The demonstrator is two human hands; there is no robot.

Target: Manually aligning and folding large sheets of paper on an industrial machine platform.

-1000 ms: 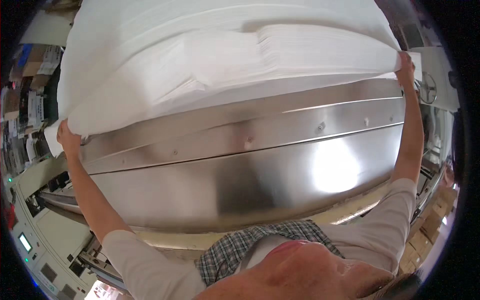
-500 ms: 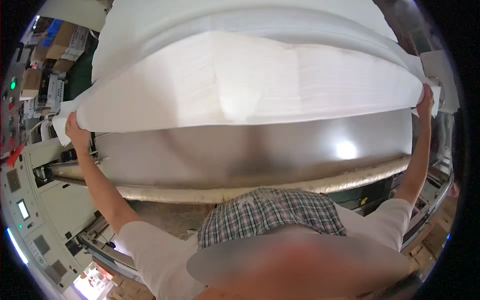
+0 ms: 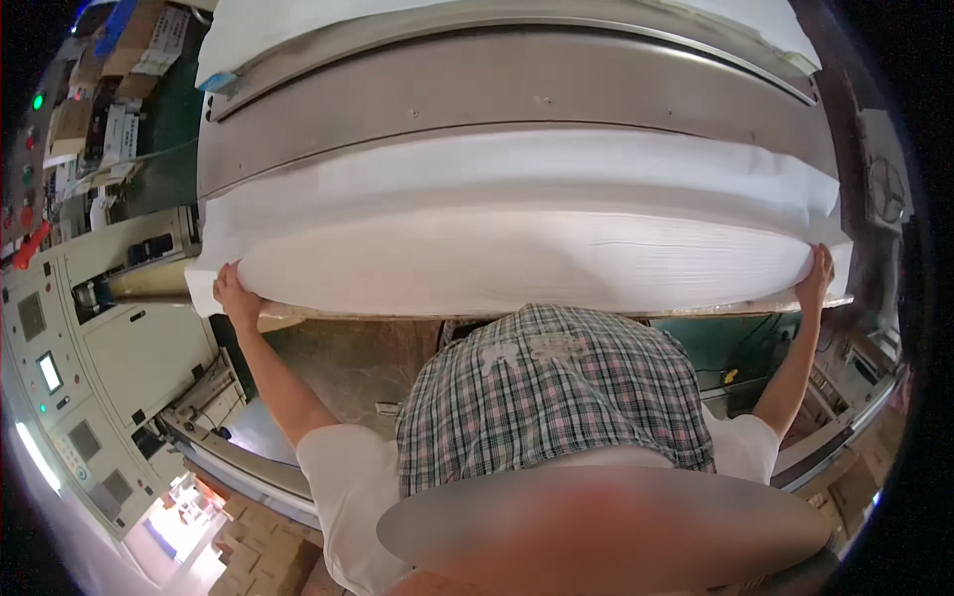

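Nearest the camera, the person's checked apron and white sleeves filled the lower middle of the view, with both forearms reaching outward and away.

The left hand gripped the near left corner of a wide white sheet. The fingers were curled over the edge, so that grip was clenched on the fabric. The right hand held the near right corner in the same manner, fingers wrapped around the hem and closed on it. The two hands were well apart, at opposite ends of the near edge.

The sheet lay stretched across the full span between the hands. Its near edge hung just above the front lip of the machine, and its far part lay against the steel roller housing. It sagged slightly in the middle and showed soft folds.

Judgement on handling: the sheet appeared soft and limp, without stiffness of its own, and moderately heavy owing to its width. It would likely droop or bunch if tension were lost. Hold was best taken at the two near corners, along the hem, with even pull on both sides.

To the left stood a grey control cabinet with small lamps and a screen. Beyond the housing, at the far edge, more white fabric lay on top of the machine.
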